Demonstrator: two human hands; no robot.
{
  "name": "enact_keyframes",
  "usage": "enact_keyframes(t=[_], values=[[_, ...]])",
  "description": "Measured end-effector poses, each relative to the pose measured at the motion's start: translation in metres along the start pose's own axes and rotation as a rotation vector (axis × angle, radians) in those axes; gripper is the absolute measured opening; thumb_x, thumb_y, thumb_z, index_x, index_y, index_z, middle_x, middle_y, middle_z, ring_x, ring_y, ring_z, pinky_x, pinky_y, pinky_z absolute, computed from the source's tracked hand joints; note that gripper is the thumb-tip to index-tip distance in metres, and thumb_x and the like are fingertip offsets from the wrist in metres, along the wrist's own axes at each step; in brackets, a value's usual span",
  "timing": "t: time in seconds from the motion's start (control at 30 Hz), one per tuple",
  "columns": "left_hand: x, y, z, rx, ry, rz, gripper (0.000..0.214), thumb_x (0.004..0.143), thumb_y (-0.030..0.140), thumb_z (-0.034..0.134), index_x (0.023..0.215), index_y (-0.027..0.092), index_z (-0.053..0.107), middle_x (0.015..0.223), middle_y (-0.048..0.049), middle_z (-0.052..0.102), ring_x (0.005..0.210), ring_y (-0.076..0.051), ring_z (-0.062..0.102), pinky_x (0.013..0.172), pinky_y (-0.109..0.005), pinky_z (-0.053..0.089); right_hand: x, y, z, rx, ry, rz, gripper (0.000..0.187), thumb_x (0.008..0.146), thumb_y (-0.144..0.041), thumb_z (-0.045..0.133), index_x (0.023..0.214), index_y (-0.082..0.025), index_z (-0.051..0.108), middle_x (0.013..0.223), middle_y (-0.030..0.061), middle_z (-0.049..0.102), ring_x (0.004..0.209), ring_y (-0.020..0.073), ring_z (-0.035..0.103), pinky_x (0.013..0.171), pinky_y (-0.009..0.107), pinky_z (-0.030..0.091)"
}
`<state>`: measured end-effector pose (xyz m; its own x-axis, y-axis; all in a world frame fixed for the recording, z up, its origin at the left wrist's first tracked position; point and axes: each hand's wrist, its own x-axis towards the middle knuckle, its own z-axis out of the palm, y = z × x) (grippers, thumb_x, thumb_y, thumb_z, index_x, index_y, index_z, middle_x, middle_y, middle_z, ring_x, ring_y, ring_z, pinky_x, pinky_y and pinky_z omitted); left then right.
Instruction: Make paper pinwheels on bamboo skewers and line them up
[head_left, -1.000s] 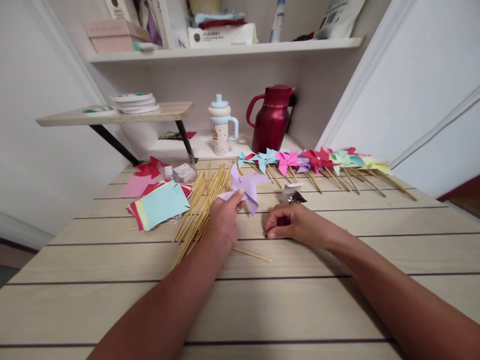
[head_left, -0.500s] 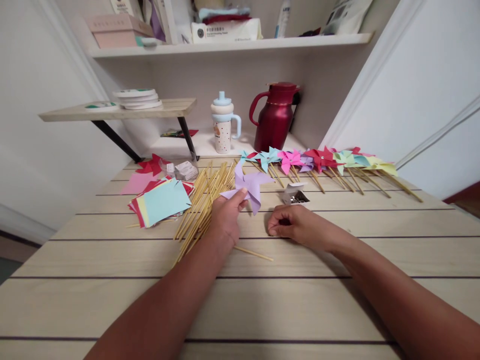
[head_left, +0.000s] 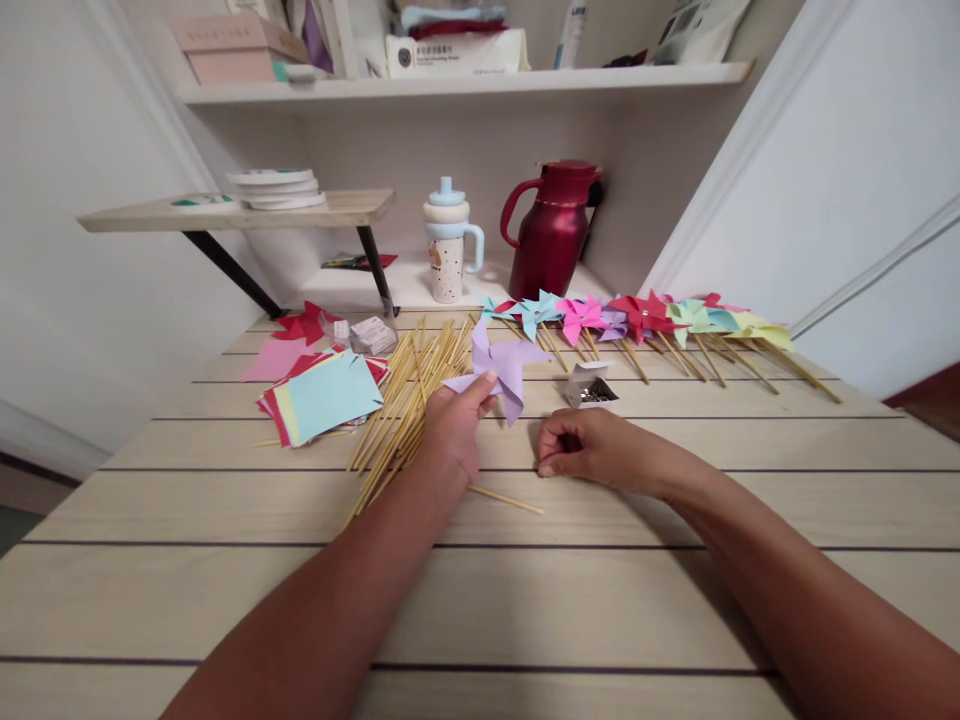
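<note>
My left hand pinches a folded purple paper pinwheel by one corner, holding it just above the wooden table. My right hand rests on the table to the right of it, fingers curled in; whatever they hold is hidden. A small open box of pins sits just beyond my right hand. A pile of thin wooden sticks lies under and left of my left hand, and one loose stick lies below it.
A stack of coloured paper squares lies at the left. A row of finished pinwheels on sticks runs along the far right. A red jug and a lidded cup stand at the back, beneath a shelf.
Both hands stay almost still; the view shifts slightly upward and the purple pinwheel stays in my left hand.
</note>
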<state>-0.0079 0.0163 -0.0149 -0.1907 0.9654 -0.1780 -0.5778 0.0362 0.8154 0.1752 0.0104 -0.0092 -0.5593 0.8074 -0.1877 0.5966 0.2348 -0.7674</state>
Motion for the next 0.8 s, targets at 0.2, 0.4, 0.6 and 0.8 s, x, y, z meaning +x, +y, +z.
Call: enact_keyframes(t=[0.2,0.4,0.6,0.8], values=[[0.0003,-0.0011,-0.0013,0.01,-0.007,-0.007,0.017,0.064,0.015,0.082,0.078,0.013,0.072,0.078,-0.0044,0.073,0.069,-0.012,0.064,0.069,-0.025,0.05,0.0028,0.0047,-0.0003,0.06,0.013,0.011,0.015,0.075,-0.034,0.069,0.073,-0.019,0.066,0.067,-0.0021,0.062,0.063,0.0138,0.052,0.058,0.026,0.039],[-0.0001,-0.0013,-0.0015,0.01,-0.018,-0.011,0.016,0.065,0.015,0.082,0.079,0.013,0.072,0.081,-0.0047,0.073,0.071,-0.012,0.064,0.07,-0.025,0.049,0.0037,0.0038,-0.0019,0.074,0.008,-0.002,0.013,0.076,-0.032,0.068,0.074,-0.019,0.069,0.069,-0.0006,0.066,0.065,0.0147,0.055,0.062,0.027,0.041],[-0.0007,-0.0007,-0.0011,0.006,-0.029,-0.003,0.018,0.063,0.015,0.083,0.075,0.014,0.071,0.081,-0.0045,0.073,0.07,-0.012,0.064,0.07,-0.025,0.049,0.0017,0.0027,-0.002,0.078,0.029,-0.013,0.013,0.079,-0.032,0.064,0.077,-0.02,0.068,0.074,0.0002,0.068,0.069,0.0158,0.056,0.063,0.027,0.042],[-0.0009,-0.0011,-0.0007,0.013,-0.021,-0.005,0.016,0.064,0.014,0.081,0.077,0.014,0.072,0.082,-0.0043,0.073,0.071,-0.012,0.063,0.07,-0.025,0.049,-0.0014,0.0028,-0.0043,0.067,0.027,-0.009,0.014,0.082,-0.031,0.06,0.081,-0.019,0.069,0.072,-0.0011,0.062,0.064,0.0131,0.049,0.06,0.026,0.037]])
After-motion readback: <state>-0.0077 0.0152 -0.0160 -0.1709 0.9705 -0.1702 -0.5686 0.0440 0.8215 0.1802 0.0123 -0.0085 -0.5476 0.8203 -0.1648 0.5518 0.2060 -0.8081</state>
